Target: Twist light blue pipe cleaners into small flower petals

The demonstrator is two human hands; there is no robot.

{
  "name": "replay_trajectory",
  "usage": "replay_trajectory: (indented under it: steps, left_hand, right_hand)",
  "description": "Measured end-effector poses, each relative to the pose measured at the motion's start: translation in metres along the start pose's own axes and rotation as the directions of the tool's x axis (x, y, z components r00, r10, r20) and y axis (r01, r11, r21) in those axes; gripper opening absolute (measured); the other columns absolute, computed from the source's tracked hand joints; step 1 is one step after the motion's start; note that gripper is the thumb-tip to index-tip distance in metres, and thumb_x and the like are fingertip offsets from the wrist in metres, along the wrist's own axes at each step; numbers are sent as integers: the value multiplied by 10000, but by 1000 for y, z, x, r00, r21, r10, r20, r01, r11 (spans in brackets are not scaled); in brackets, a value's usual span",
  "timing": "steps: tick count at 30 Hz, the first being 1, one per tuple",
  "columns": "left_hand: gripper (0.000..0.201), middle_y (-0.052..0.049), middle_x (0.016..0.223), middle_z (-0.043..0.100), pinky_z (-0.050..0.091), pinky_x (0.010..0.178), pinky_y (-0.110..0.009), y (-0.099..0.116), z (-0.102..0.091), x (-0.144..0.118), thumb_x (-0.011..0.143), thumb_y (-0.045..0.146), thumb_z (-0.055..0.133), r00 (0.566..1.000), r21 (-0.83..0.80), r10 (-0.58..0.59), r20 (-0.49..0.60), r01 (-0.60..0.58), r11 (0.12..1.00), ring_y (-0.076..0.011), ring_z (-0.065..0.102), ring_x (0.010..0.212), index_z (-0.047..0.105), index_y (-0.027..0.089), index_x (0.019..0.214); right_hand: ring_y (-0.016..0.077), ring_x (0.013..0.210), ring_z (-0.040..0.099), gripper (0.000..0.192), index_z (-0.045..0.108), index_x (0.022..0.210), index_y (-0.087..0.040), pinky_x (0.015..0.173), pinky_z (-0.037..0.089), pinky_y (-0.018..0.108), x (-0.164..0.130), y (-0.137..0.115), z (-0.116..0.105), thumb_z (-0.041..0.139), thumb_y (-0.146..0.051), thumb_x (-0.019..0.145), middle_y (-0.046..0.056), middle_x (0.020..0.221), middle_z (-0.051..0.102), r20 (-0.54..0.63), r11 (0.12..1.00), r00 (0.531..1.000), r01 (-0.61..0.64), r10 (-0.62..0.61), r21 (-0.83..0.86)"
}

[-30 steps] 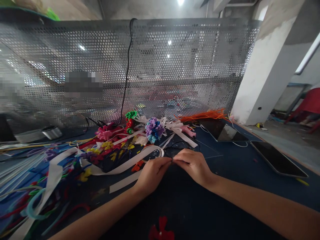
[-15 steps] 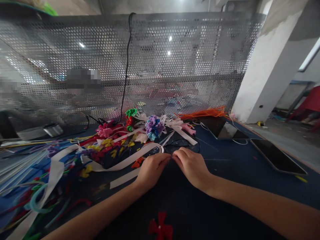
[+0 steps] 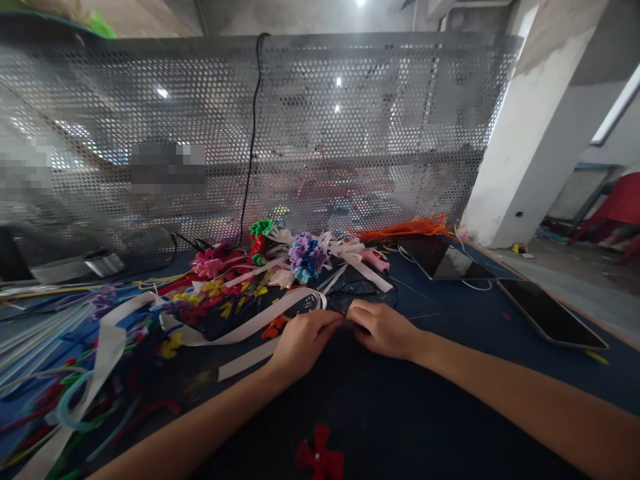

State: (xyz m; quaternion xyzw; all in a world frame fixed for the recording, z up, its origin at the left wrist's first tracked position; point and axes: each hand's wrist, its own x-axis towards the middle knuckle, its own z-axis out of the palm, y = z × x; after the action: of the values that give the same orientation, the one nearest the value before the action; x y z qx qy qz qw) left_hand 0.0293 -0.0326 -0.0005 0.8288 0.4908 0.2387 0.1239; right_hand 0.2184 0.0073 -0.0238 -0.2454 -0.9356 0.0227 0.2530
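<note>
Hands, left (image 3: 305, 340) and right (image 3: 383, 328), meet fingertip to fingertip over the table (image 3: 450, 413), each grip pinched shut on a small dark piece, apparently to steady it.

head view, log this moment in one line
left hand: fingertips pinched at something dark, unclear | right hand: meets left, same spot | nearby: white ribbon, purple flower

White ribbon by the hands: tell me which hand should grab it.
Left, probably. The left hand lies right beside the ribbon; the right hand sits farther off, across the left.
</note>
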Motion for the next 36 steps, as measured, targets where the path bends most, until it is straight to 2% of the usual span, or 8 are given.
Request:
replay_trajectory:
  steps: [3, 7, 12, 18, 22, 28, 36]
  left_hand:
    - [199, 8, 918, 670, 427, 697, -217, 3, -1, -2, 878, 227, 442, 999, 42, 44, 1, -44, 998, -152, 608, 833, 628, 226, 948]
    - [211, 2, 871, 672, 431, 660, -213, 6, -2, -4, 887, 220, 420, 996, 93, 94, 2, -94, 991, -148, 619, 793, 620, 216, 954]
    - [215, 2, 925, 682, 443, 680, -211, 6, -1, -5, 888, 237, 423, 994, 104, 108, -6, -107, 989, -148, 631, 818, 622, 230, 968]
    - [207, 5, 883, 686, 447, 667, -217, 6, -1, -5, 883, 227, 427, 996, 116, 86, -5, -84, 990, -154, 637, 804, 629, 224, 929]
    - [207, 0, 869, 685, 447, 658, -217, 6, -2, -5, 880, 218, 425, 996, 115, 89, 5, -89, 989, -155, 634, 794, 627, 219, 925]
    - [215, -3, 873, 679, 453, 680, -215, 6, -3, -5, 883, 220, 418, 996, 109, 91, 27, -93, 990, -149, 628, 798, 629, 218, 927]
    - [208, -2, 877, 676, 438, 680, -216, 7, -3, -6, 889, 230, 417, 995, 105, 92, 42, -96, 990, -151, 624, 798, 620, 220, 935]
  right_hand:
    - [143, 771, 561, 133, 530, 859, -141, 646, 442, 232, -2, 0, -1, 402, -106, 857, 57, 857, 570, -82, 988, 992, 84, -94, -127]
    - [145, 794, 574, 214, 545, 944, -139, 645, 453, 229, -5, -3, -9, 332, -149, 916, 59, 856, 609, -206, 937, 945, 186, -253, -296]
    - [126, 712, 580, 249, 571, 869, -133, 596, 443, 226, -6, -5, -16, 328, -144, 922, 44, 822, 636, -269, 890, 896, 234, -354, -391]
    - [116, 660, 564, 217, 585, 866, -130, 559, 438, 235, -5, -3, -18, 371, -122, 900, 40, 826, 638, -226, 812, 860, 302, -458, -499]
    - [119, 668, 563, 207, 581, 881, -121, 561, 446, 242, -6, -2, -18, 375, -119, 897, 45, 827, 631, -218, 795, 849, 318, -481, -516]
    - [134, 699, 572, 178, 559, 934, -104, 546, 450, 252, -8, -2, -19, 385, -116, 897, 68, 851, 629, -202, 812, 859, 332, -470, -480]
    - [158, 713, 581, 206, 553, 967, -119, 543, 465, 277, -9, -1, -22, 362, -106, 891, 87, 863, 628, -132, 769, 853, 374, -504, -519]
